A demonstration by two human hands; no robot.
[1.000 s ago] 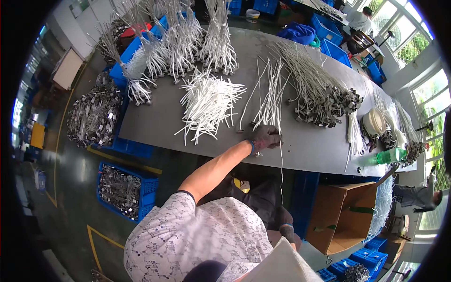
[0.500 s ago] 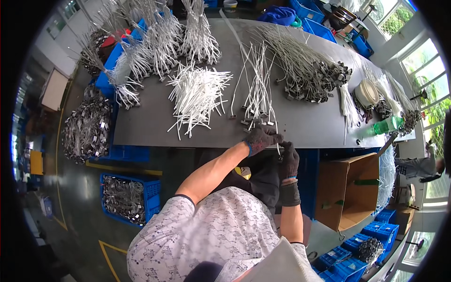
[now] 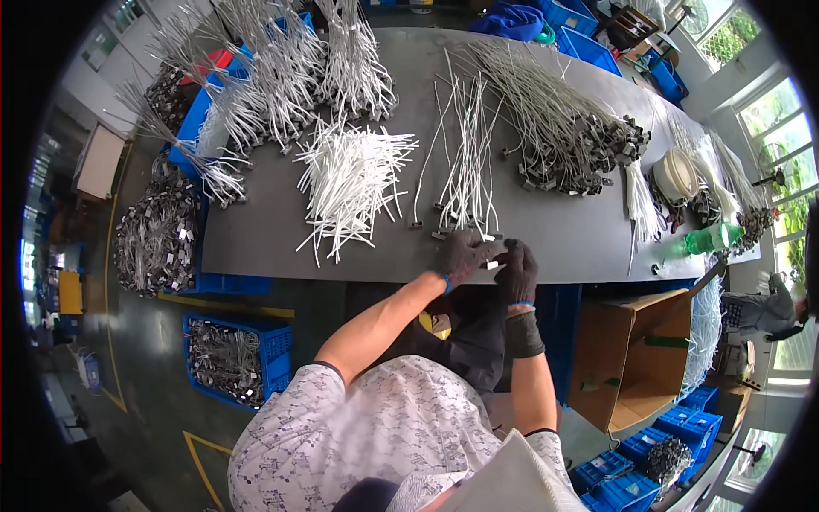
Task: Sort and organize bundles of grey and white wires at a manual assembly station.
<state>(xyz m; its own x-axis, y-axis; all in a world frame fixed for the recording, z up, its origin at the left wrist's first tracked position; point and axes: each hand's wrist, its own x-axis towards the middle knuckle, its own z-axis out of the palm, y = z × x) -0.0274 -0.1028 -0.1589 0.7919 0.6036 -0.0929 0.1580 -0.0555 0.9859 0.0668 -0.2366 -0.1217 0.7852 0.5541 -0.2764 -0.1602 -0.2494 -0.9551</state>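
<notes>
My left hand [image 3: 462, 257], in a dark knitted glove, is at the table's near edge with its fingers pinched together. Close on its right is my right hand [image 3: 517, 275], gloved the same way, its fingers curled closed. A small white piece [image 3: 491, 264] shows between the two hands; what each one grips is too small to make out. Just beyond my left hand lies a loose bunch of wires [image 3: 469, 158] with small dark connectors at their near ends. To its left spreads a pile of short white tubes [image 3: 351, 188].
A big heap of connector-ended wires [image 3: 563, 111] covers the table's [image 3: 281, 230] right part, near a green bottle [image 3: 712, 239]. Upright wire bundles [image 3: 281, 85] stand at the back left. Below the edge are an open cardboard box [image 3: 631, 358] and a blue crate [image 3: 275, 346] of parts.
Both hands have shifted slightly; the right hand's fingers have risen. The white length that hung between them now shows only as a short piece beside my left fingers.
</notes>
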